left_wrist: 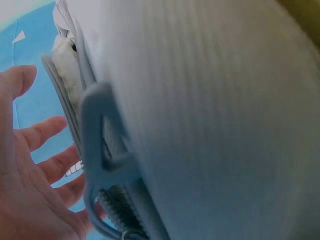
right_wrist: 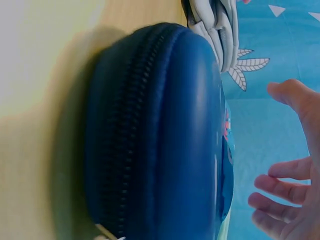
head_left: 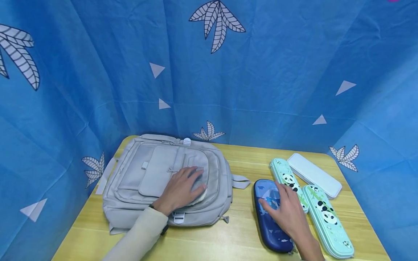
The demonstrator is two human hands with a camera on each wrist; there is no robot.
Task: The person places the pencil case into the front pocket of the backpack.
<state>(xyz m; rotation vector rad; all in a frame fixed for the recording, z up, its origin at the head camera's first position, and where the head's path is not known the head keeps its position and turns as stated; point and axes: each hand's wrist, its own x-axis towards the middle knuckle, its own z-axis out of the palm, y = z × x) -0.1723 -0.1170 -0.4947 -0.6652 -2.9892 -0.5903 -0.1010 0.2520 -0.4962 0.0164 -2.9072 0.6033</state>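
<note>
A grey backpack [head_left: 156, 174] lies flat on the table at the left. Over its front my left hand [head_left: 181, 190] is spread, fingers slightly bent, holding nothing. In the left wrist view, a zipper pull [left_wrist: 102, 145] and the pale bag fabric are close by, beside the left hand [left_wrist: 40, 175]. To the right lies a dark blue hard pencil case [head_left: 275, 235] with a printed top and a zipper round its side. My right hand [head_left: 287, 210] hovers over it, thumb and fingers apart. The right wrist view shows a gap between that hand [right_wrist: 292, 185] and the case [right_wrist: 185, 140].
Right of the blue case lie two mint green panda pencil cases, one farther back [head_left: 282, 166] and one nearer [head_left: 333, 232]. A white case [head_left: 315, 175] sits behind them. Blue curtains [head_left: 277, 72] with leaf prints surround the wooden table [head_left: 241, 232]. A strap [head_left: 241, 181] sticks out from the backpack.
</note>
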